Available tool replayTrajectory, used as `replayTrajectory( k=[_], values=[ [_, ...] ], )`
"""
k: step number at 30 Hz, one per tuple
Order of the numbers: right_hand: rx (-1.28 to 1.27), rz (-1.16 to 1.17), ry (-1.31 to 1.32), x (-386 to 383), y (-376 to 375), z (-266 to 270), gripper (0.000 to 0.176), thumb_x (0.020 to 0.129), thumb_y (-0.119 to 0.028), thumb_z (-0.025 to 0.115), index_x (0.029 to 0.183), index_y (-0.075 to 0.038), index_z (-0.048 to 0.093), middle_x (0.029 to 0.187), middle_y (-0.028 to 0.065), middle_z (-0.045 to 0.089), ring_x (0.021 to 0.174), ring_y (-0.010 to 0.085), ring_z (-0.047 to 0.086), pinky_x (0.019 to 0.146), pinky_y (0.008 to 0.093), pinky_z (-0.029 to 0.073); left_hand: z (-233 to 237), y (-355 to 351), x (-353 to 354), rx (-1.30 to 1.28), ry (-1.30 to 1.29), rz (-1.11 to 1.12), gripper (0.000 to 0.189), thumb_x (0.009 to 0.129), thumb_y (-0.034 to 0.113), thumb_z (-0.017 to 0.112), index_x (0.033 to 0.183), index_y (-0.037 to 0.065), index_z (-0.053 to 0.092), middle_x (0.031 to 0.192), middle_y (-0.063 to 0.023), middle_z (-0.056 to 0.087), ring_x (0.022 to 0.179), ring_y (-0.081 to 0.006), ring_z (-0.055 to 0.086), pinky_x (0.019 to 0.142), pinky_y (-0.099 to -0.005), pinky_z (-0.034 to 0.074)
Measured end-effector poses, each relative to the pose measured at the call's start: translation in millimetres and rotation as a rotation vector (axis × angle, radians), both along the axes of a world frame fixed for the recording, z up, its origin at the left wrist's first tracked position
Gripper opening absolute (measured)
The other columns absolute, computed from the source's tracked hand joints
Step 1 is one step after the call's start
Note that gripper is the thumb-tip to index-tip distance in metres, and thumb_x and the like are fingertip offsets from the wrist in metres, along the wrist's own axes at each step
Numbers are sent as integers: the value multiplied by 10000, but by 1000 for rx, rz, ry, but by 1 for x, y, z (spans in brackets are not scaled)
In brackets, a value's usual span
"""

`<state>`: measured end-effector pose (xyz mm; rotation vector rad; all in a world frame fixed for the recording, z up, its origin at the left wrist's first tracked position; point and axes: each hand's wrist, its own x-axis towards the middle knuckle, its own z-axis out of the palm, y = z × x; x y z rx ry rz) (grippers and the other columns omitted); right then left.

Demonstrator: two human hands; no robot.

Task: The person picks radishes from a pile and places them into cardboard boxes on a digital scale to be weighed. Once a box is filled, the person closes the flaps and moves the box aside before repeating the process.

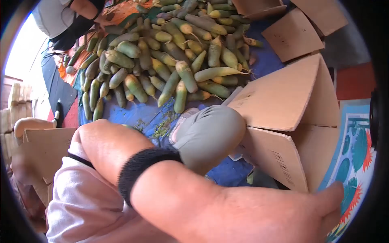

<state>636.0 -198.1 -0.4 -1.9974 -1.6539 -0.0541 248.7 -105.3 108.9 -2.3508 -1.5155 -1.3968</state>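
My left arm, with a black band around it, stretches across the foreground to the right. My left hand (324,208) is at the lower right edge, its thumb showing on top and its other fingers mostly hidden. Just beyond it stands a cardboard box (279,99) with raised flaps. The hand overlaps a printed blue-and-white sheet (353,162) with green and red shapes. My right hand is out of view. Past my bent knee (212,131) lies a large heap of long green radishes (162,52).
The radishes lie on a blue tarp (117,115) strewn with leaf scraps. More cardboard flaps (293,36) stand at the back right. Another person (60,20) bends over the heap at the upper left. A second cardboard box (46,152) is at the left.
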Motion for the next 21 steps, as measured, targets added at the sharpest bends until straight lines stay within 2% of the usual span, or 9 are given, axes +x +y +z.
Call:
replayTrajectory(
  k=[1,3,4,13,14,15,17,19,21],
  values=[
    [-17,18,10,6,4,-10,219,918,-120,465,967,74,556,893,168,582,737,241,595,624,288,507,-2,-4,-4,-18,23,8,173,744,59,564,907,79,618,844,-96,646,729,-241,611,685,-367,484],
    [-68,-260,35,42,-6,-24,245,929,-140,456,979,79,553,908,172,581,737,236,594,627,284,504,-8,6,-7,-34,33,-32,181,748,56,554,915,78,620,844,-98,647,728,-244,613,677,-363,489],
    [-84,-147,-7,43,-7,-21,263,934,-153,448,990,82,554,914,174,584,736,238,597,628,288,507,-6,6,-4,-39,44,-49,185,751,55,548,919,77,621,844,-98,648,727,-245,614,673,-362,491],
    [-77,-162,-4,38,-5,-18,263,940,-149,442,1015,73,561,919,176,602,750,238,608,670,306,519,-24,16,-93,-141,217,-108,226,769,42,502,954,69,629,842,-104,654,721,-257,623,638,-347,512],
    [-88,-163,-24,36,-5,-16,265,943,-156,444,1005,69,570,914,172,611,743,235,609,669,302,518,-61,35,-106,80,-22,-101,302,704,-91,427,937,-21,607,869,-113,625,789,-247,610,705,-291,478],
    [-83,-161,-25,38,-5,-18,261,940,-161,451,1009,58,574,917,160,617,742,222,611,668,295,516,-89,42,-128,35,28,11,318,692,-76,442,954,18,594,877,-147,615,743,-284,617,656,-334,502],
    [-92,-152,-18,45,-6,-20,256,938,-165,457,1012,48,579,921,149,622,742,209,612,668,287,514,-155,33,-167,-314,-71,232,285,728,-53,457,969,15,593,869,-132,610,802,-250,611,709,-317,478],
    [-94,-139,-91,47,-7,-20,261,940,-171,453,1013,46,579,920,151,627,738,207,613,668,283,513,-236,9,-213,-393,58,359,243,753,-2,479,962,37,595,870,-157,594,819,-327,593,724,-365,485],
    [-110,-145,-80,47,-6,-19,263,940,-173,455,1015,45,580,922,150,629,739,206,614,667,283,513,-297,-32,-240,-885,232,535,179,753,115,534,919,81,595,869,-172,565,877,-359,568,768,-435,470]
  ],
)
